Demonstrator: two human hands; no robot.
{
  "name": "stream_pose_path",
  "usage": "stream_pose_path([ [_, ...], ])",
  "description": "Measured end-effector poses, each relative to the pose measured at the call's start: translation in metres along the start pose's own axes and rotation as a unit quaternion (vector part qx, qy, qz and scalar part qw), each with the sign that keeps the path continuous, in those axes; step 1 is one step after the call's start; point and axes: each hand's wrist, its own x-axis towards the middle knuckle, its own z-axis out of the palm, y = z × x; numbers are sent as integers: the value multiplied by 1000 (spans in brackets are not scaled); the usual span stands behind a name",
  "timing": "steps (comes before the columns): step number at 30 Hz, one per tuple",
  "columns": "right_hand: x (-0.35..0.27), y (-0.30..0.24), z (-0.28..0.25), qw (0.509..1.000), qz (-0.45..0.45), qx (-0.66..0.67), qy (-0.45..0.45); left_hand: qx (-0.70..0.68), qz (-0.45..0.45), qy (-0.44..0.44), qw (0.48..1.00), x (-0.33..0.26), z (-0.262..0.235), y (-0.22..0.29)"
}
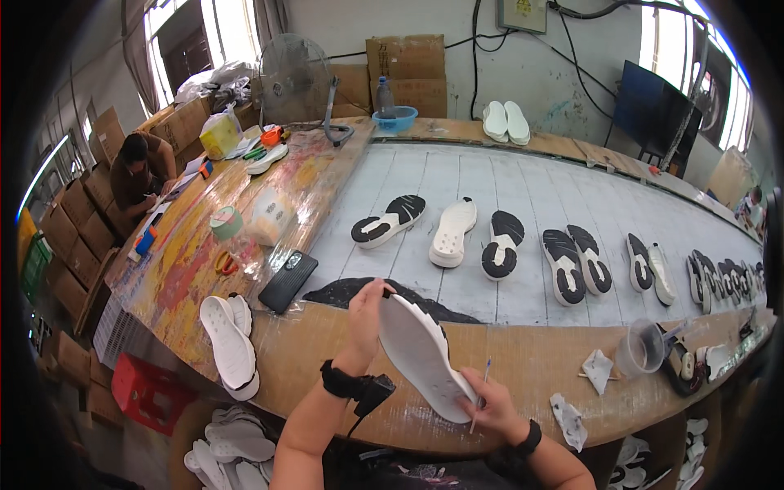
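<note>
Two hands' fingers (369,296) closed round a white shoe sole (420,358); brown cartons (406,61) behind.

Bright daylight from blown-out windows (208,33) lights a sharp centre; fisheye bending and dark vignette spoil the rim.

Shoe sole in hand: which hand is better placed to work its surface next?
Right, probably. The right hand grips a thin brush at the white shoe sole; the left hand holds the sole's upper end.
</note>
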Motion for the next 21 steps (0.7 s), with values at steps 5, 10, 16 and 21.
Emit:
stream_pose_path([
  [5,-2,-3,0,983,122,140,-8,-80,-33,-79,993,-15,15,36],
  [10,6,-9,-2,746,298,594,-41,-65,46,-94,992,-69,53,28],
  [16,33,-44,-12,959,139,247,7,-209,-5,-5,978,-109,70,-1],
  [21,31,-81,-22,991,-31,119,-57,-380,-154,-201,890,-101,37,-26],
])
